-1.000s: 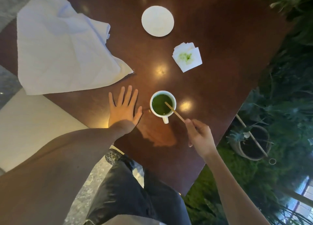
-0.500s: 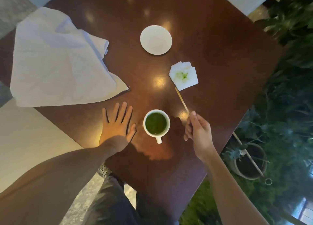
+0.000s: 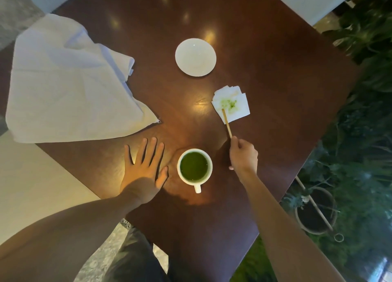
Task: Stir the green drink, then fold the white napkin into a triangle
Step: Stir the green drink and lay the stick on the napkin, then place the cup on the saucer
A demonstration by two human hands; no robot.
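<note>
Right hand (image 3: 243,155) pinching thin wooden stir stick (image 3: 227,123), tip on stained paper square (image 3: 232,104) | white mug of green drink (image 3: 194,167) just left | left hand (image 3: 144,167) flat, fingers spread, empty | white cloth napkin (image 3: 63,86) beyond it, unfolded

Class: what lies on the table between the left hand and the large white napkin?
Nothing: in the head view, only bare dark table separates the left hand, which lies flat, from the white napkin.
</note>
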